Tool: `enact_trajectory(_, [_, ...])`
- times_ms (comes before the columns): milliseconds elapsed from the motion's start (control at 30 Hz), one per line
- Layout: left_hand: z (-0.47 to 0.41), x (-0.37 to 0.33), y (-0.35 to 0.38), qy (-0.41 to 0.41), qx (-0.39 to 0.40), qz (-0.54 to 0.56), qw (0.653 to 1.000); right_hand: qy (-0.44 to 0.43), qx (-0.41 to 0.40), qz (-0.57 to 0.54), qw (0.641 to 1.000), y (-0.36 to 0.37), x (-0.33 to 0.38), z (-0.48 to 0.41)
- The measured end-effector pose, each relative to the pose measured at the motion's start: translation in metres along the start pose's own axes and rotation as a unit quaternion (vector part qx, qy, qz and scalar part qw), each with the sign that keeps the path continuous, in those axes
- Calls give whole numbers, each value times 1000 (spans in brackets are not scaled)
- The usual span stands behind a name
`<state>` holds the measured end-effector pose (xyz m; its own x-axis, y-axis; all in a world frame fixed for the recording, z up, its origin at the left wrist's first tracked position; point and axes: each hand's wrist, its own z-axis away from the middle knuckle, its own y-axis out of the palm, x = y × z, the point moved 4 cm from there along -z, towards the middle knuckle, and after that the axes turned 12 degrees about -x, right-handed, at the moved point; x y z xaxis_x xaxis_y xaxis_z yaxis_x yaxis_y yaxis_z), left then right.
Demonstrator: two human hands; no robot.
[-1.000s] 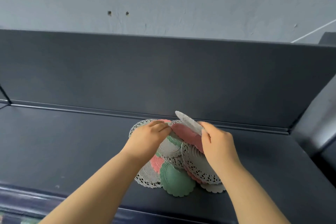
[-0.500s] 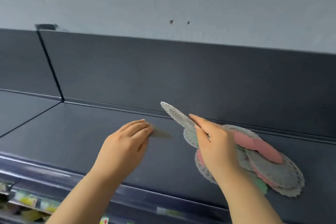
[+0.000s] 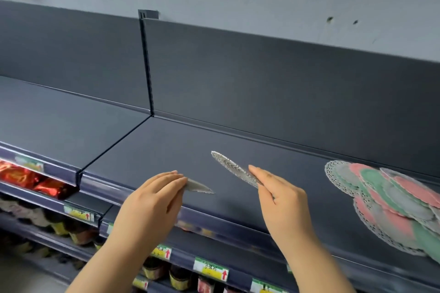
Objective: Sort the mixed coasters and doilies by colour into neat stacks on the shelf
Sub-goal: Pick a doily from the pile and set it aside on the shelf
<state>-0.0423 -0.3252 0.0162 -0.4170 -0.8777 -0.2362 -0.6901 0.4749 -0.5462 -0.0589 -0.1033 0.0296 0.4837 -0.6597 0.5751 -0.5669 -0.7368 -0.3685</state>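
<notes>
A mixed heap of pink, green and grey coasters and white lace doilies (image 3: 390, 204) lies at the right on the dark shelf (image 3: 181, 150). My right hand (image 3: 278, 195) pinches a grey patterned coaster (image 3: 234, 169) by its near edge, tilted up above the shelf, left of the heap. My left hand (image 3: 152, 200) pinches a second thin grey coaster (image 3: 198, 187), held almost flat just over the shelf's front part.
A tall dark back panel (image 3: 262, 83) closes the shelf behind, with a vertical joint post (image 3: 146, 59) left of centre. Lower shelves with red packets (image 3: 31, 178), jars and price tags (image 3: 209, 267) run below the front edge.
The view has swung left, so the heap now sits far right. Both hands left the heap, each carrying a grey coaster leftwards over bare shelf.
</notes>
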Motion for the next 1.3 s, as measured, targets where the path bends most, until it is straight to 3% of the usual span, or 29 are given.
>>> enact_trajectory(367, [-38, 40, 42, -8, 23, -21, 999, 11, -4, 18, 1000, 39, -33, -39])
enact_trajectory(533, [-59, 65, 53, -24, 9, -54, 998, -26, 18, 43, 999, 69, -47, -58])
enact_trajectory(700, [-59, 92, 59, -42, 8, -61, 997, -70, 148, 105, 981, 106, -40, -35])
enact_trajectory(867, [-65, 114, 66, -32, 11, -30, 999, -6, 297, 155, 942, 108, -39, -6])
enact_trajectory(1100, [-74, 129, 77, 24, 56, 55, 997, 98, 274, 237, 927, 104, -20, 21])
enact_trajectory(1300, [-72, 139, 78, 89, 104, 110, 985, 174, 202, 286, 920, 109, 3, 36])
